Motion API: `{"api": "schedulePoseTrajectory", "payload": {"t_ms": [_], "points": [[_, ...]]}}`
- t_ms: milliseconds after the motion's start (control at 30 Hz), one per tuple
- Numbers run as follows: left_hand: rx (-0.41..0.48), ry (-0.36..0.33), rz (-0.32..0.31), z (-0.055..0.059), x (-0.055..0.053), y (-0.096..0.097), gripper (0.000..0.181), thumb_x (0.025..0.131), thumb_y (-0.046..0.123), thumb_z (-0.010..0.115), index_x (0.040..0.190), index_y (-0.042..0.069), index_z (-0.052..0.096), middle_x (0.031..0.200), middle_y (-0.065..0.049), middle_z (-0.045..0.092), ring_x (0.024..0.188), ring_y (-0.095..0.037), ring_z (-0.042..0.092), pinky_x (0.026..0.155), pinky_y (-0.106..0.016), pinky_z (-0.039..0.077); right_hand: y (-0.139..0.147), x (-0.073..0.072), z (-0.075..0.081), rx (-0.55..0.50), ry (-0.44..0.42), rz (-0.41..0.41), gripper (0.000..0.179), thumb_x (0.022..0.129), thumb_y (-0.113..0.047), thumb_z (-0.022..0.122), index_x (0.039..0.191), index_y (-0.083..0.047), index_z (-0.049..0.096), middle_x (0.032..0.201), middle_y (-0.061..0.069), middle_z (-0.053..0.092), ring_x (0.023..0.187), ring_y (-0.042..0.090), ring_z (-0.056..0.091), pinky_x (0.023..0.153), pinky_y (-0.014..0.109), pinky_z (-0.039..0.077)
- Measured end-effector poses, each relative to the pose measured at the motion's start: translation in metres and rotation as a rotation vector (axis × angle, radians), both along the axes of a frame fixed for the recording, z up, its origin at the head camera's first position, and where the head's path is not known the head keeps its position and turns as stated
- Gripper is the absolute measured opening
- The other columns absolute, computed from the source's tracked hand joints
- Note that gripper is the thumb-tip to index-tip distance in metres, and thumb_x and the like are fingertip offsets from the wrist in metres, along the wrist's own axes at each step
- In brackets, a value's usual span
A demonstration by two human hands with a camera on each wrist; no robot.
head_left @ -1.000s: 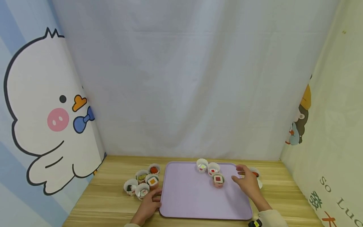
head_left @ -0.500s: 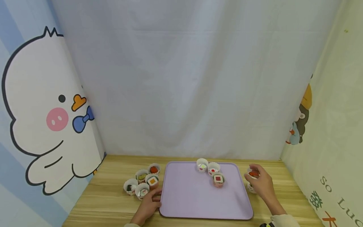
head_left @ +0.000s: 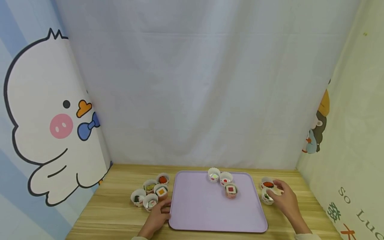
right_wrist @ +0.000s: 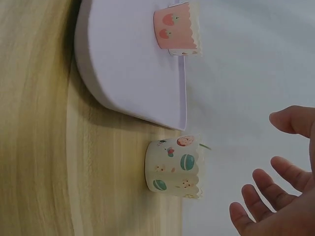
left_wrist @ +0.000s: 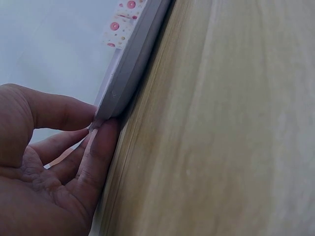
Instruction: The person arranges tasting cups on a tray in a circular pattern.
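Observation:
A light purple tray (head_left: 204, 206) lies on the wooden table; my left hand (head_left: 157, 215) pinches its left edge. In the left wrist view, thumb and fingers meet at the tray rim (left_wrist: 129, 73). My right hand (head_left: 286, 201), fingers spread, hovers beside a white paper cup (head_left: 267, 197) with something green inside. That cup shows macaron prints (right_wrist: 172, 167) in the right wrist view, apart from the right hand (right_wrist: 283, 196). Behind it stands a paper cup with orange-red filling (head_left: 267, 183). The tray's back right part bears two white cups (head_left: 214, 175) and a pink strawberry-print cup (head_left: 231, 190).
Several paper cups with toy-like sushi fillings (head_left: 150, 187) cluster left of the tray, close to the left hand. A pale curtain (head_left: 195, 100) hangs behind the table (head_left: 120, 216), and printed cloth (head_left: 345, 133) covers the right side.
My right hand has moved right from above the tray, past the back cup, then toward me beside the front white cup. The left hand stays at the tray's edge.

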State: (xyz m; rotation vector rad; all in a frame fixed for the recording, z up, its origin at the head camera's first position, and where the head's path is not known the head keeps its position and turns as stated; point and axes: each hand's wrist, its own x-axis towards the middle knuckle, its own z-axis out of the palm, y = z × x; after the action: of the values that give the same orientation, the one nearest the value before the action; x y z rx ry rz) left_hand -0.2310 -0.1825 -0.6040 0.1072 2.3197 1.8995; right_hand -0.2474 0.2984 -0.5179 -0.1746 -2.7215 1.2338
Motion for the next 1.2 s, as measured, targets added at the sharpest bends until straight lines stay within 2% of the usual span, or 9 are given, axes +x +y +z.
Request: {"api": "schedulePoseTrajectory", "payload": {"t_ms": [133,267,433,633,767,933,1200], "points": [[0.016,0.034,-0.017,0.0,0.001,-0.001,0.058,0.074,-0.01,0.057,0.132,-0.012,0.051,0.119,-0.025,0.062,0.092,-0.014,0.063,0.068,-0.033,0.057,0.004,0.002,-0.005,0.022,-0.027,-0.002,0.064,0.091,-0.029,0.067,0.139,0.005,0.043,0.143,0.03,0.044,0.132,0.045,0.04,0.107,0.058,0.036],[-0.002,0.006,0.005,0.0,0.0,0.0,0.06,0.074,-0.011,0.058,0.133,-0.012,0.049,0.124,-0.031,0.058,0.098,-0.023,0.064,0.071,-0.035,0.057,0.008,0.003,-0.01,0.049,-0.055,0.001,0.068,0.09,-0.031,0.068,0.142,0.004,0.04,0.146,0.03,0.04,0.134,0.047,0.037,0.106,0.062,0.034],[-0.04,-0.003,0.018,0.004,0.0,0.002,0.06,0.074,-0.013,0.056,0.134,-0.015,0.047,0.126,-0.036,0.055,0.104,-0.033,0.063,0.072,-0.038,0.057,0.011,0.002,-0.016,0.044,-0.099,0.022,0.082,0.085,-0.03,0.074,0.147,0.004,0.032,0.152,0.032,0.03,0.139,0.05,0.028,0.111,0.064,0.027],[-0.055,-0.001,0.027,0.005,0.0,0.003,0.059,0.074,-0.015,0.055,0.133,-0.016,0.046,0.125,-0.037,0.055,0.104,-0.035,0.063,0.072,-0.038,0.057,0.013,-0.001,-0.025,0.032,-0.131,0.044,0.095,0.082,-0.032,0.078,0.15,0.005,0.024,0.153,0.036,0.022,0.141,0.054,0.02,0.112,0.066,0.022],[-0.048,0.006,0.023,0.003,0.0,0.002,0.059,0.075,-0.013,0.056,0.134,-0.015,0.047,0.126,-0.035,0.056,0.104,-0.034,0.063,0.072,-0.038,0.057,0.012,-0.002,-0.03,0.039,-0.14,0.041,0.096,0.083,-0.034,0.076,0.15,0.006,0.021,0.151,0.037,0.023,0.138,0.055,0.025,0.109,0.067,0.027],[-0.038,0.008,0.018,-0.001,-0.001,0.0,0.059,0.075,-0.012,0.058,0.133,-0.014,0.048,0.125,-0.034,0.057,0.103,-0.032,0.063,0.072,-0.037,0.058,0.012,-0.003,-0.035,0.033,-0.111,0.045,0.092,0.083,-0.029,0.076,0.148,0.009,0.024,0.148,0.036,0.03,0.132,0.055,0.036,0.104,0.064,0.036],[-0.058,0.014,0.018,-0.003,-0.002,0.0,0.058,0.075,-0.013,0.057,0.133,-0.014,0.048,0.125,-0.034,0.056,0.105,-0.034,0.063,0.073,-0.037,0.057,0.012,-0.006,-0.042,-0.001,-0.094,0.031,0.09,0.082,-0.027,0.077,0.146,0.009,0.026,0.142,0.04,0.038,0.126,0.055,0.044,0.101,0.06,0.041]]}}
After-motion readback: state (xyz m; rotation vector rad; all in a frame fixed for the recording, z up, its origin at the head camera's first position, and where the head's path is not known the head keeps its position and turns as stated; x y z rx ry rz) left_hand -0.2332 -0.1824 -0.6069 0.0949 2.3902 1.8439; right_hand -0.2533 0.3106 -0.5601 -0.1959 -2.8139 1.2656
